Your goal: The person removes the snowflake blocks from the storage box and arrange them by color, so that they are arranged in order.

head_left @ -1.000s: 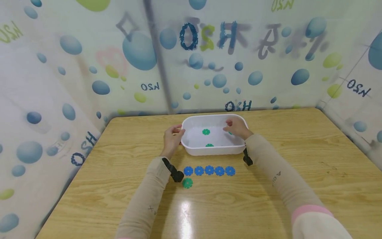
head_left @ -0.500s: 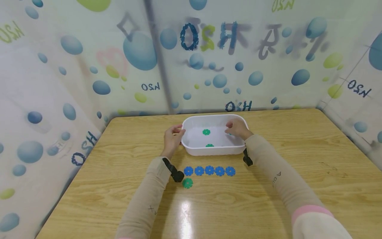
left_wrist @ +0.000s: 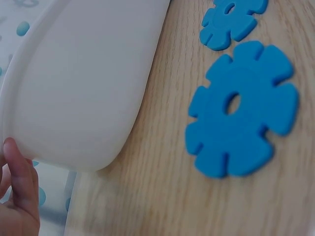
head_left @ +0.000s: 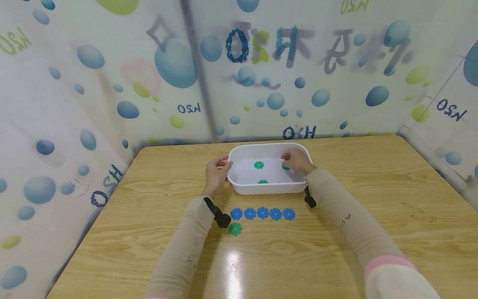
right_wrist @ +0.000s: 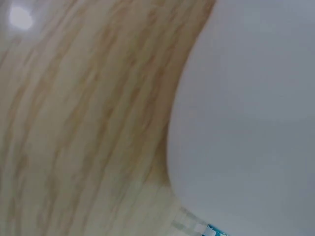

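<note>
A white plastic basin point(head_left: 269, 189) stands near the table's back edge. My left hand point(head_left: 215, 176) holds its left end at the rim, and that hand's fingers point(left_wrist: 19, 172) show against the basin's end in the left wrist view. Inside the basin's right half, my right hand point(head_left: 298, 160) pinches a green interlocking snowflake disc point(head_left: 285, 167), partly hidden by the fingers. Two more green discs lie in the basin, one in the middle point(head_left: 259, 165) and one partly behind the front wall point(head_left: 263, 181). The right wrist view shows only the basin's outside wall point(right_wrist: 246, 123) and the table.
Several blue snowflake discs point(head_left: 263, 213) form a row on the wooden table point(head_left: 149, 232) before the basin. A single green disc point(head_left: 235, 229) lies below the row's left end, near the left wrist's black camera point(head_left: 223, 220). A patterned curtain point(head_left: 261, 83) hangs behind the table.
My right fingers have closed in on the green disc, which now shows more clearly beneath the fingertips. The left hand, basin and blue row have stayed in place.
</note>
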`<state>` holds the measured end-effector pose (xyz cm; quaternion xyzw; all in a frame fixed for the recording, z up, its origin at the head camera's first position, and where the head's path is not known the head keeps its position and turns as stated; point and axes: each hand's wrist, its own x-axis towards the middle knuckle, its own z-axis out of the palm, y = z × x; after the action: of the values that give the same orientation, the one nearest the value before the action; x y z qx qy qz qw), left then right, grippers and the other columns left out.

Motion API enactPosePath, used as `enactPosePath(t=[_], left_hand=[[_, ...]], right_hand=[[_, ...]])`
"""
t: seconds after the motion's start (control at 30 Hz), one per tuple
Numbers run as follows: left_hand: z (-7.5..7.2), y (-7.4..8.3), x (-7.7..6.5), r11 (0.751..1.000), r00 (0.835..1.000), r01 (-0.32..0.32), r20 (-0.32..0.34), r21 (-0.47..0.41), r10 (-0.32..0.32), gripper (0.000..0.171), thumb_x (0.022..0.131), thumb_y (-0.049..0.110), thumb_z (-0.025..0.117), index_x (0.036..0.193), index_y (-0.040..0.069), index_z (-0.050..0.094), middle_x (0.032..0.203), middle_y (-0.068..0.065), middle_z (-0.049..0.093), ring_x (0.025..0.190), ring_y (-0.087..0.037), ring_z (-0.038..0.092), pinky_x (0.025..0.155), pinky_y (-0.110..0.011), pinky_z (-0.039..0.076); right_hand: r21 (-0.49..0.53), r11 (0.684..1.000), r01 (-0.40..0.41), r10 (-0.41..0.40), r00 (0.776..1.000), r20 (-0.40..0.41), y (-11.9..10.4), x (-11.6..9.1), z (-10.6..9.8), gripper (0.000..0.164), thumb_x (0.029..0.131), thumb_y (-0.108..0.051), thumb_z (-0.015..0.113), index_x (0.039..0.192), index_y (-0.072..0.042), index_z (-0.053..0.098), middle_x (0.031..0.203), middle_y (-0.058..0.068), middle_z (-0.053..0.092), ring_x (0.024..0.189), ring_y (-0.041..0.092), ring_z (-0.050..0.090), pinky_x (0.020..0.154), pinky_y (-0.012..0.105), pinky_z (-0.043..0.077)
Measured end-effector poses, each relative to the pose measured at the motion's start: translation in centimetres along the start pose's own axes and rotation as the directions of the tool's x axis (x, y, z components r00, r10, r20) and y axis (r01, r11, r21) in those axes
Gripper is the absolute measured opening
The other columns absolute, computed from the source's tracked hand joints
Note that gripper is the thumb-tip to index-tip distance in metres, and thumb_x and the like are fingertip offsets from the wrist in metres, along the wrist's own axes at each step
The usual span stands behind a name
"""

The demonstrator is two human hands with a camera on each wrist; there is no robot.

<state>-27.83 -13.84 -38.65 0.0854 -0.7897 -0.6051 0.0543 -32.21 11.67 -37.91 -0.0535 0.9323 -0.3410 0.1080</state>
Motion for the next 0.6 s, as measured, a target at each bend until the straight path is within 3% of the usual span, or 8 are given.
enactPosePath(t=[0.27,0.6], left_hand=[[-0.03,-0.05,-0.05,1.000,1.000,-0.004,0.001,-0.001,0.004,0.030,0.084,0.018,0.061,0.112,0.009,0.058,0.096,-0.010,0.052,0.080,-0.032,0.058,0.052,-0.028,0.051],[-0.07,-0.18,-0.02,1.000,1.000,0.000,-0.001,0.002,0.000,0.028,0.084,0.019,0.061,0.111,0.011,0.059,0.095,-0.010,0.052,0.078,-0.030,0.058,0.054,-0.029,0.052]], right_hand=[[-0.043,0.998,0.049,-0.049,0.999,0.007,0.28,0.07,0.13,0.030,0.079,0.000,0.059,0.109,0.006,0.055,0.105,0.020,0.055,0.095,0.030,0.051,0.084,0.038,0.044],[-0.013,0.999,0.029,-0.029,0.998,0.047,0.44,0.10,0.29,0.032,0.077,-0.002,0.065,0.107,0.004,0.056,0.105,0.017,0.056,0.095,0.027,0.051,0.085,0.036,0.043]])
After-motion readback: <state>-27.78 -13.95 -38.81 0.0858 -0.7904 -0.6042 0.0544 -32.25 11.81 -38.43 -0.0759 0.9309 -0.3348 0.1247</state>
